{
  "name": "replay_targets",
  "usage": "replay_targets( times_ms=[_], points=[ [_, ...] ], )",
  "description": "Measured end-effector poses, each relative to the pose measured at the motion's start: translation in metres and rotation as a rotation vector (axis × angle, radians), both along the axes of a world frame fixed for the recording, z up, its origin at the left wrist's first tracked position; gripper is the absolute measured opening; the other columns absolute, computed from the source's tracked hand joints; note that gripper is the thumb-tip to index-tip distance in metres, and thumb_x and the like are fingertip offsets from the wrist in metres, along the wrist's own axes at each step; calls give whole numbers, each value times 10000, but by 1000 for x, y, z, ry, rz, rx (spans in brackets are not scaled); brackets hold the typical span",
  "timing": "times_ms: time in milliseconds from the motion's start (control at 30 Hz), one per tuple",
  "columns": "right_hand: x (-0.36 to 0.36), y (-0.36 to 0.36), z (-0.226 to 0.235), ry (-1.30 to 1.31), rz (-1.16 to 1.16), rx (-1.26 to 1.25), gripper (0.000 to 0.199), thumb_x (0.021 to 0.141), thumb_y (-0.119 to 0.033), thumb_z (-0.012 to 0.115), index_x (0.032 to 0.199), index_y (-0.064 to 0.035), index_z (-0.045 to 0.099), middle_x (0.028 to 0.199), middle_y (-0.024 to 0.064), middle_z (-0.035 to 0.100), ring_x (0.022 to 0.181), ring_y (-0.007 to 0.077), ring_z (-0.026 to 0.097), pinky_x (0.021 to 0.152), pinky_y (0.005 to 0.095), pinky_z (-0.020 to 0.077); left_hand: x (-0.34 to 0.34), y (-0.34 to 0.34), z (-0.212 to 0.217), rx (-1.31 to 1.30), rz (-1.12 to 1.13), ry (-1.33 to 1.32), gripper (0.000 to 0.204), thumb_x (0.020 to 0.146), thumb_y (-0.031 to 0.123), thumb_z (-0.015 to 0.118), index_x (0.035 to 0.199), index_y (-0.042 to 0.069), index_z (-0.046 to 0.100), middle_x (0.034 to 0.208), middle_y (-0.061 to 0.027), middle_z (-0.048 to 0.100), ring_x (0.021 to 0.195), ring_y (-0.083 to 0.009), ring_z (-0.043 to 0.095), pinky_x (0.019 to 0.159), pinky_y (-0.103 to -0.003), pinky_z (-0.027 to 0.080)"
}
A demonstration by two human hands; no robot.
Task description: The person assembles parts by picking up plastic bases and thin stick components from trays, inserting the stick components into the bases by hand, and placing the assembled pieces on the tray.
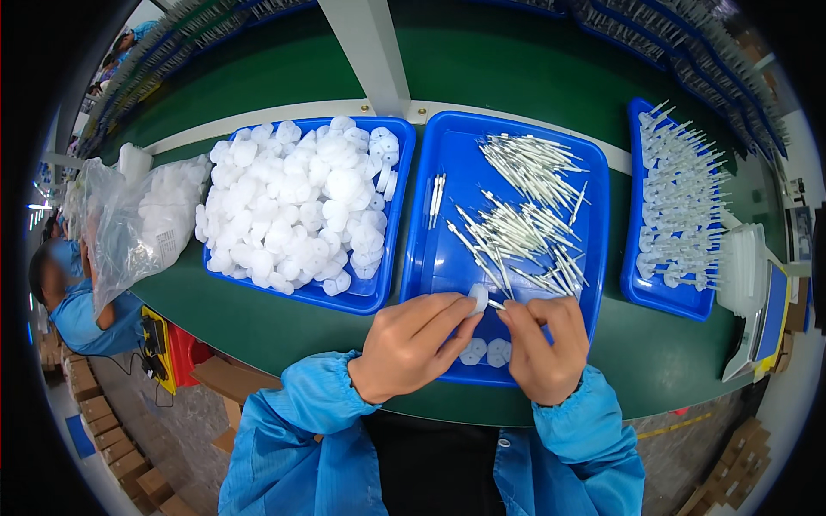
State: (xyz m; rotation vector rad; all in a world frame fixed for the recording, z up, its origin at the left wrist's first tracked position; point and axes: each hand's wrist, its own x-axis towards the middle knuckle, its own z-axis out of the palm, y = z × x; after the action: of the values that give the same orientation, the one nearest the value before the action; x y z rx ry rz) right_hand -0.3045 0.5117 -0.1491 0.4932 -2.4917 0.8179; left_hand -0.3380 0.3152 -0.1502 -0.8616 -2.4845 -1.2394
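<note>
Between thumb and fingers, my left hand (417,344) pinches a small round white plastic disc (478,297). My right hand (546,344) grips a thin white stick-like part (496,304), whose end meets or nearly meets the disc; I cannot tell if it is inserted. Both hands are over the front of a blue tray (419,258). Loose piles of thin white stick-like parts (525,228) lie in that tray, with several more set apart at its left side (437,199). Two white discs (486,352) rest at its front edge, between my wrists.
To the left, a blue tray (397,258) is heaped with white discs (292,202). A clear plastic bag (146,224) stands beyond it. At right, another blue tray (635,172) holds rows of discs with sticks (684,202), beside stacked clear containers (744,267). A person (90,310) sits far left.
</note>
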Motion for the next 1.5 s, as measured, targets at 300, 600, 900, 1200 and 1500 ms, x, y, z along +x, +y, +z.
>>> replay_targets(
  times_ms=[300,600,900,1200,1500],
  points=[
    [-3,7,5,-157,34,-158,282,736,68,825,1000,10,745,886,112,638,716,259,591,597,356,489,-5,-4,-1,125,-40,-172,204,804,-22,824,987,-32,736,919,-161,753,752,-263,753,650,-306,591],
    [-5,8,4,-164,55,-227,271,743,52,836,997,7,752,876,108,632,704,248,581,592,339,482,-4,-4,-2,200,-75,-295,204,819,23,828,994,-31,737,928,-153,746,738,-296,743,626,-344,600],
    [6,3,8,-218,29,-355,279,757,18,859,1024,-25,788,877,86,639,743,234,601,626,346,491,-3,-6,0,296,-68,-86,276,803,-14,824,1071,-17,758,1058,-143,742,885,-271,747,718,-341,610],
    [6,-5,5,-121,5,-224,303,736,29,864,1022,-24,781,881,85,644,757,251,616,625,355,492,-5,-8,4,132,-118,-71,410,831,-17,794,1231,53,746,1096,-128,671,849,-261,694,709,-354,592],
    [6,-9,7,-177,2,-291,286,725,34,867,993,-13,779,865,93,669,747,256,630,622,347,494,-5,-12,4,265,-90,-56,323,798,-10,826,1111,42,767,1055,-124,709,858,-261,719,697,-338,595]
  ],
)
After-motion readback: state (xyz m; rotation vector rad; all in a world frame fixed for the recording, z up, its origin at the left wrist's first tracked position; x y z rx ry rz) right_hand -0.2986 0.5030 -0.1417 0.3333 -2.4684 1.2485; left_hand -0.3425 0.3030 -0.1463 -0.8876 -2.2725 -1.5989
